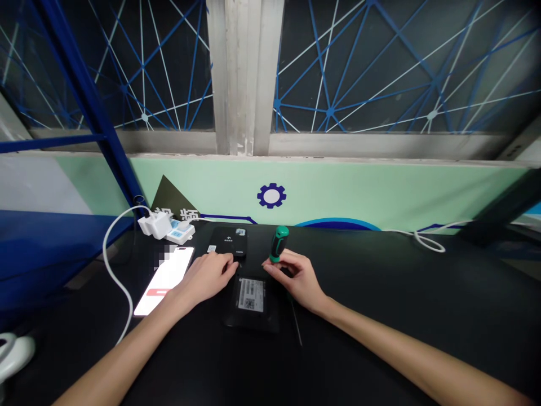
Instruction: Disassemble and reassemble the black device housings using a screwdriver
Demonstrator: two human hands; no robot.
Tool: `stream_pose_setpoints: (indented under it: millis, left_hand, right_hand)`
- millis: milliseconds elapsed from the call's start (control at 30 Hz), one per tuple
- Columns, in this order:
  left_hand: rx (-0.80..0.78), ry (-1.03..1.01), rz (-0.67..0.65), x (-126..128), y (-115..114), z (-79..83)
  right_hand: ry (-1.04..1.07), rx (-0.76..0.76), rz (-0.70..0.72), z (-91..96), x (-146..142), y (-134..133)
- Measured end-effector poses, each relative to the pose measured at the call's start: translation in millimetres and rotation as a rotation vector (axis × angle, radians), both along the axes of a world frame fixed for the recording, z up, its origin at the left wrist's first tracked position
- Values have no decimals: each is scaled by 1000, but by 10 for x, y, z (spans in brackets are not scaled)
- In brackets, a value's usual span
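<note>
My right hand [298, 276] is closed around the lower part of a green-and-black screwdriver [279, 243], whose handle points up. The thumb and forefinger meet at its left; the tip is hidden. Below that hand, a thin metal shaft [297, 324] slants towards me; I cannot tell whether it belongs to a second tool. A black flat device [249, 321] with a white printed label [251, 295] lies between my hands. My left hand [211, 273] rests at its far left corner, fingers curled together. Whatever they may pinch is too small to make out.
Behind my left hand lies another black box [228, 239] with stickers. A lit phone [164, 282] lies under my left forearm. A white power strip [180, 231] with a plugged charger [156, 224] stands at the back left, its white cable [112, 265] looping forward. Another cable [426, 242] lies back right.
</note>
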State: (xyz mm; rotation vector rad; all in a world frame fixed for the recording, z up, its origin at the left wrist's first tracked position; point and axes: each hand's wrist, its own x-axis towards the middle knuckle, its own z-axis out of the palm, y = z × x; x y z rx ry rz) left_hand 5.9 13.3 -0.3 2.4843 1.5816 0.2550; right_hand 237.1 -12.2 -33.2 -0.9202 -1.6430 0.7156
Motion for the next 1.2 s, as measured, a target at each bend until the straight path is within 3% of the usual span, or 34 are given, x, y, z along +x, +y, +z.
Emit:
stream_pose_setpoints:
  millis: [300,567,967,1200]
  left_hand:
    - [-4,-13,-9,-1,7,2]
    - [2,1,-4,-5,2,-3]
    - [-3,-7,-7,-14,20,-21]
    - [2,-26,-9,-27,17,-32]
  right_hand:
    - [204,-188,-36,-21,-13,32]
    - [190,-197,23,0,-16,12]
    - [136,-93,66,-13,3,18]
    - [144,-136,8,-41,-11,32]
